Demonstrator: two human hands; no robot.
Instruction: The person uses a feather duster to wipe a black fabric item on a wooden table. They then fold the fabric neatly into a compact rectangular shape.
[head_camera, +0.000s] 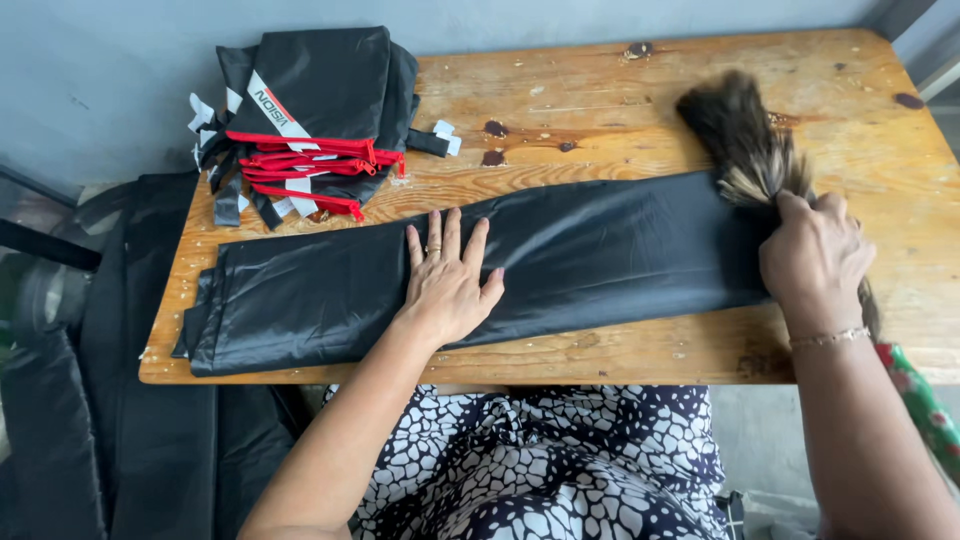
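I see bare table (620, 110) behind the cloth (600, 260), open between the pile (310, 110) at the back left and the brush (745, 140) at the right. The cloth fills the front strip, leaving free the right edge.

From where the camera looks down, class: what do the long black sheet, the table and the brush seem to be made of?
Long black sheet: thin synthetic fabric, perhaps nylon, judging by its soft sheen and sharp folds under the left hand.
Table: bare wood, worn and stained, with visible grain.
Brush, in the right hand: dark bristles with pale tips, possibly natural fibre; hard to tell.
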